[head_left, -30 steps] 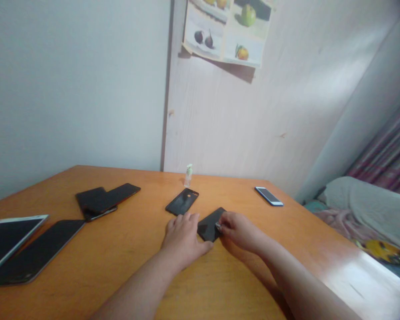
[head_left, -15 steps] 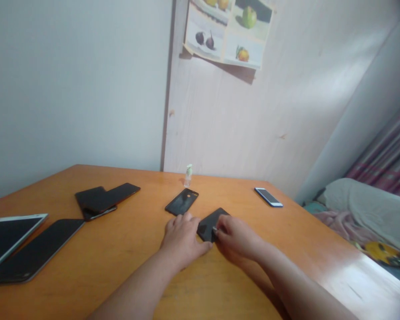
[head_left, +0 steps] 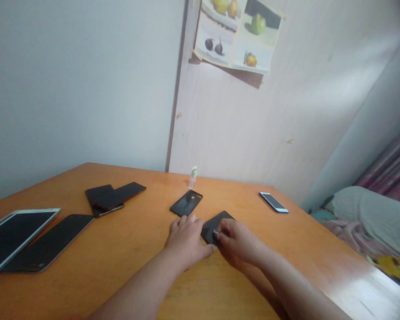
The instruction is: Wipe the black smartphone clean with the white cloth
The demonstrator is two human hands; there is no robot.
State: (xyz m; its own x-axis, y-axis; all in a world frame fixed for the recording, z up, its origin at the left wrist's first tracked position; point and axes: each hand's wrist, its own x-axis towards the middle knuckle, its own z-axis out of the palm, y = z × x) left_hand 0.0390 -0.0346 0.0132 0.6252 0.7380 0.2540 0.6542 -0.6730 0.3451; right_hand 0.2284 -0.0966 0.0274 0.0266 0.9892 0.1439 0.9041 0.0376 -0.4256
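A dark, flat phone (head_left: 222, 220) lies on the wooden table between my two hands. My left hand (head_left: 186, 238) rests at its left side, fingers spread, with the thumb at the phone's near corner. Over the right part of the phone, my right hand (head_left: 235, 235) is closed in a pinch. A small pale bit shows at its fingertips, too small to name. Just beyond my left fingers lies a black phone case (head_left: 186, 203) with a round hole. Behind the case a small clear bottle (head_left: 192, 178) with a pale top stands upright.
To the left lie a white-framed tablet (head_left: 16, 235), a large dark slab (head_left: 58, 242) partly under it, and a black phone (head_left: 125, 195) across another dark device (head_left: 99, 193). A white-fronted phone (head_left: 274, 202) lies near the table's right edge. Bedding (head_left: 370, 213) is beyond.
The view has shifted slightly, so most things appear a little further right. Both hands keep nearly the same pose, and my right fingertips stay over the dark phone.
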